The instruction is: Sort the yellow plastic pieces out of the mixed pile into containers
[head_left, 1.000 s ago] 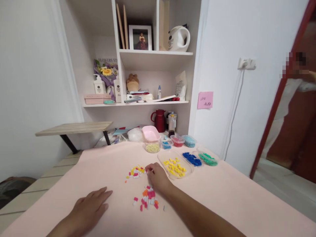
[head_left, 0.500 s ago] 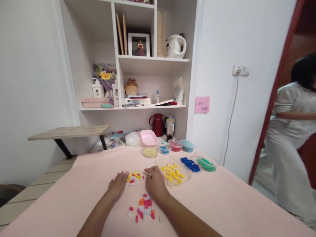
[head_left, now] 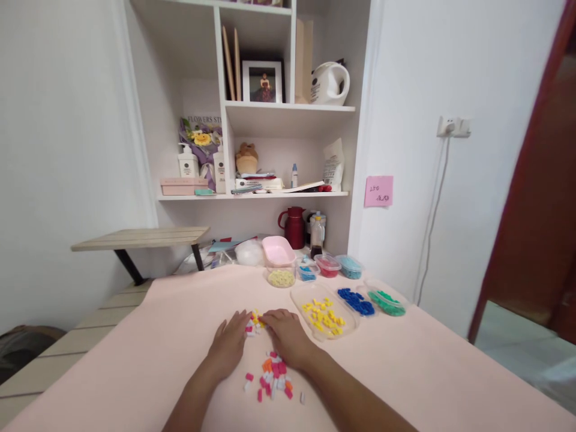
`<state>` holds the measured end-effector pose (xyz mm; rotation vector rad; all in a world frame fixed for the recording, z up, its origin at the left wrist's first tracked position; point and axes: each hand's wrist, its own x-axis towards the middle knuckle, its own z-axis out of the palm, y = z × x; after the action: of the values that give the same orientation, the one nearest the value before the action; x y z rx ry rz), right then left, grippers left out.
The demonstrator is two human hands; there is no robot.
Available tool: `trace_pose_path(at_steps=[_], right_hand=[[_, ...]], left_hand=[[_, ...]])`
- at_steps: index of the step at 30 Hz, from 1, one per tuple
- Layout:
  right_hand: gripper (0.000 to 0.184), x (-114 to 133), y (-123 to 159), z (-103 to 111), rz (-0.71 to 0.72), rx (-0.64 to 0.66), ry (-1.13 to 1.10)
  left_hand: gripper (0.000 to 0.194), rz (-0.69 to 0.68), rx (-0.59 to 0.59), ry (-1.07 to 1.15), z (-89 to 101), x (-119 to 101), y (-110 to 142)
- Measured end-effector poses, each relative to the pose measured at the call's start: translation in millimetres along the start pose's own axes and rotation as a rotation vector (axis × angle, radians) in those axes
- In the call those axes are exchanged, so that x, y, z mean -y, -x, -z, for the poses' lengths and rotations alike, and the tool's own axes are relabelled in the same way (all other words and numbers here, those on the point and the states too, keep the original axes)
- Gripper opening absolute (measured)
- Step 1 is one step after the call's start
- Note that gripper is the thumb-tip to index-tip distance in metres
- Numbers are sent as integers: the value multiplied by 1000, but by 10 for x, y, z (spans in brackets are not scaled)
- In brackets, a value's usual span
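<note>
My left hand [head_left: 230, 343] lies on the pink table cover with its fingers stretched out, its fingertips at the left side of a small pile of yellow, white and pink pieces [head_left: 255, 324]. From the right, my right hand [head_left: 287, 337] reaches the same pile, its fingers extended and partly covering it. Neither hand appears to grip anything. Closer to me, below the right hand, lies a second loose heap of pink, orange and white pieces [head_left: 275, 372]. Right of my right hand stands a shallow clear tray [head_left: 299, 294] with yellow pieces spread in it.
Dark blue pieces [head_left: 356, 301] and a tub of green pieces [head_left: 389, 303] sit right of the tray. Behind are tubs of pale yellow [head_left: 281, 278], red [head_left: 328, 266] and light blue pieces [head_left: 349, 267], a pink basin [head_left: 278, 251] and a red jug [head_left: 294, 228].
My hands have moved closer together around the upper pile, which now looks narrower and more covered. The person in the doorway has gone out of view. The camera has turned slightly left.
</note>
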<state>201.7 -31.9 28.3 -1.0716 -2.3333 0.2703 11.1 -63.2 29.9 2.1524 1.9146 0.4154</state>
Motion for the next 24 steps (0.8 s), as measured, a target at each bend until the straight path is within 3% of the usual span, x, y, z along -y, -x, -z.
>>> trace_pose_path(at_steps=[6,10,13,19,24], right_hand=[[34,-4,69,111,-37,-88,-142],[43,12,92,130,-58,-128,-185],[49,14,91,154,-96,-80,-152],[43,28,91,218,-199,22,-195],[38,58,29,183,-220,-56,-126]], left_hand=[[56,59,-26,-65,22,-74,17],[56,75,-35,-86,23,-99,10],[57,79,-26,-74,13,-89,0],[57,72,-30,-43,18,-84,9],[58,53,-43,12,37,-98,44]])
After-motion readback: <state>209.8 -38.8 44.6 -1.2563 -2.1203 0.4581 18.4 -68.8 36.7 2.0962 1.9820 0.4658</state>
